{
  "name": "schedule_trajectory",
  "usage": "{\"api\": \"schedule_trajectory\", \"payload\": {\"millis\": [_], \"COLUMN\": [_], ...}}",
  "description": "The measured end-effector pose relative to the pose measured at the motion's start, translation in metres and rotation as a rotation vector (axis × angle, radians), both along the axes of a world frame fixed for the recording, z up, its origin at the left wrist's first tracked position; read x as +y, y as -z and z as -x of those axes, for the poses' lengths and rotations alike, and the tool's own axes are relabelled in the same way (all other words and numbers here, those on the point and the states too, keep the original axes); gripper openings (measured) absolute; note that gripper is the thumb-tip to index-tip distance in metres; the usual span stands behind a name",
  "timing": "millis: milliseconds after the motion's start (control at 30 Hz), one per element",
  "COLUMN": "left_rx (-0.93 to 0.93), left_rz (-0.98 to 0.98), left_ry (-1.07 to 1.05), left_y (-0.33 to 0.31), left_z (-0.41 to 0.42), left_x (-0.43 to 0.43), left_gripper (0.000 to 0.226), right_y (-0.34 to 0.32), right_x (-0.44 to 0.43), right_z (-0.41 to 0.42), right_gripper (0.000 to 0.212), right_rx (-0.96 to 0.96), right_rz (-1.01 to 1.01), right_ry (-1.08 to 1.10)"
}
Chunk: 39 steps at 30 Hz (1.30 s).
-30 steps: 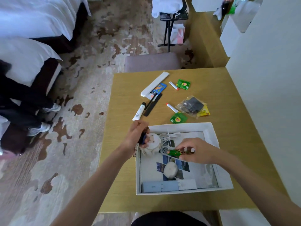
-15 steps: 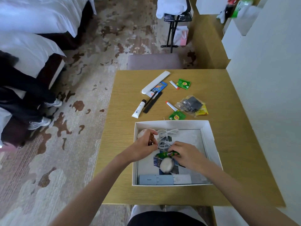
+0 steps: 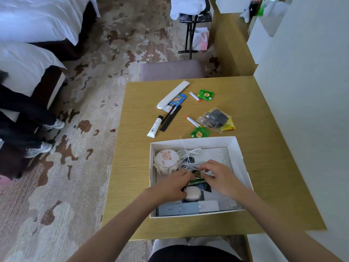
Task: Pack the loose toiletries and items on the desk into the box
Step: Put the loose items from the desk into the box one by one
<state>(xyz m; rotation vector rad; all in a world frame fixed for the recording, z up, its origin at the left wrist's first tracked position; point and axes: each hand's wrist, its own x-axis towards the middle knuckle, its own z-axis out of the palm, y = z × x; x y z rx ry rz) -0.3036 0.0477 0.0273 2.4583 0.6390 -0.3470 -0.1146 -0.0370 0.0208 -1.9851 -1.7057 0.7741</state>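
Note:
The white box stands on the wooden desk, near its front. It holds a round sheep-face pouch, a white cable, a white oval case and a blue-grey flat pack. My left hand and my right hand meet inside the box, fingers curled over a green packet. Their grip is hidden. Beyond the box lie a white tube, a black strip, a long white case, two orange-capped tubes, green tea bags and a clear bag.
A padded chair is pushed against the desk's far edge. A white wall borders the desk on the right. Beds and a person's legs in sneakers are on the left, across the patterned carpet.
My left hand has let go of the sheep-face pouch, which now lies in the box's far left corner. Both hands have come together at the middle of the box.

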Motion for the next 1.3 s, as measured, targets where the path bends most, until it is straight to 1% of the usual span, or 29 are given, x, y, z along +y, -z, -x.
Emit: {"api": "schedule_trajectory", "payload": {"millis": [67, 133, 200, 300, 400, 467, 567, 633, 700, 767, 833, 933, 1000, 1067, 1133, 1200, 1233, 1300], "left_rx": [0.015, 0.014, -0.067, -0.256, -0.385, -0.423, -0.402, -0.383, -0.333, -0.235, -0.162, -0.083, -0.043, -0.028, -0.024, -0.023, -0.027, -0.042], "left_rz": [-0.136, -0.242, -0.229, -0.137, -0.090, -0.078, -0.066, -0.075, -0.094, -0.073, -0.060, -0.066, -0.065, -0.044, -0.026, -0.030, -0.037, -0.056], "left_ry": [0.070, 0.087, 0.036, -0.132, -0.311, -0.431, -0.617, -0.697, -0.690, -0.636, -0.576, -0.525, -0.476, -0.437, -0.419, -0.400, -0.383, -0.350], "left_y": [0.003, 0.002, -0.006, -0.024, -0.038, -0.040, -0.036, -0.032, -0.027, -0.021, -0.012, 0.002, 0.010, 0.017, 0.023, 0.029, 0.031, 0.035], "left_z": [0.002, 0.007, 0.011, 0.013, 0.008, 0.001, -0.010, -0.017, -0.025, -0.035, -0.046, -0.058, -0.065, -0.070, -0.078, -0.090, -0.097, -0.118], "left_x": [0.002, 0.007, 0.014, 0.031, 0.057, 0.079, 0.116, 0.136, 0.152, 0.163, 0.173, 0.187, 0.195, 0.203, 0.210, 0.218, 0.221, 0.231], "left_gripper": [0.051, 0.046, 0.036, 0.024, 0.017, 0.014, 0.013, 0.013, 0.013, 0.016, 0.019, 0.021, 0.021, 0.020, 0.020, 0.020, 0.021, 0.023], "right_y": [0.001, 0.001, -0.002, -0.012, -0.025, -0.032, -0.038, -0.036, -0.028, -0.017, -0.004, 0.014, 0.021, 0.027, 0.032, 0.034, 0.034, 0.029], "right_x": [-0.001, 0.000, 0.004, 0.016, 0.036, 0.056, 0.091, 0.118, 0.144, 0.165, 0.181, 0.201, 0.211, 0.215, 0.214, 0.213, 0.211, 0.207], "right_z": [0.001, 0.000, -0.005, -0.015, -0.026, -0.033, -0.044, -0.050, -0.055, -0.061, -0.066, -0.069, -0.068, -0.068, -0.072, -0.079, -0.085, -0.100], "right_gripper": [0.018, 0.018, 0.018, 0.020, 0.021, 0.020, 0.018, 0.020, 0.023, 0.034, 0.045, 0.059, 0.062, 0.057, 0.051, 0.040, 0.033, 0.024], "right_rx": [-0.009, -0.014, -0.005, 0.040, 0.080, 0.074, 0.026, -0.009, -0.037, -0.108, -0.273, -0.619, -0.789, -0.865, -0.850, -0.781, -0.718, -0.485], "right_rz": [0.007, -0.002, -0.033, -0.097, -0.203, -0.285, -0.375, -0.316, -0.146, 0.042, 0.139, 0.232, 0.312, 0.352, 0.362, 0.377, 0.380, 0.355], "right_ry": [-0.011, -0.015, -0.006, 0.042, 0.111, 0.135, 0.092, 0.081, 0.055, -0.030, -0.189, -0.480, -0.600, -0.659, -0.667, -0.661, -0.636, -0.476]}}
